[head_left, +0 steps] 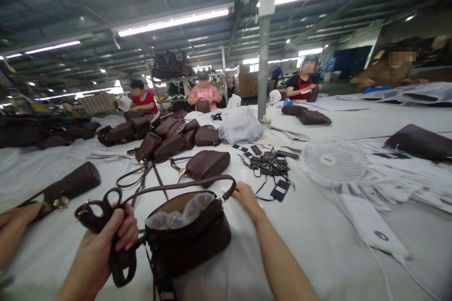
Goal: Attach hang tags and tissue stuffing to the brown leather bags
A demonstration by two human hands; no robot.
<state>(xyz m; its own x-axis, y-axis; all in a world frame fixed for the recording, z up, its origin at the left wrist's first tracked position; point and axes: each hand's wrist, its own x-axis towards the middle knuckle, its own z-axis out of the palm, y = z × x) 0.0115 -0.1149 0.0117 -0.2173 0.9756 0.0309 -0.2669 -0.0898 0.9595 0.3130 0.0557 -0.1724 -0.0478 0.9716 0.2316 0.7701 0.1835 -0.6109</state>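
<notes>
A dark brown handbag (pixel 190 244) stands open at the table's near edge, with clear crumpled plastic (pixel 176 218) inside it. My left hand (pixel 118 230), left of the bag, is closed around a folded bundle of its brown strap (pixel 123 263). The strap runs on in an arc over the bag's opening to a metal ring on the right side. At that bend my right hand (pixel 247 197) has its fingers closed on the strap; the fingertips are partly hidden. Just beyond the opening lies another brown handbag (pixel 208 164).
Brown bags (pixel 169 134) are heaped further back, near a clear plastic pile (pixel 240 124). Black hang tags (pixel 270 162), a white fan (pixel 334 160) and a white power bank (pixel 374 225) lie rightward. At far left, another person's hand (pixel 19 216) touches a bag. Several people work behind a grey post (pixel 264 56).
</notes>
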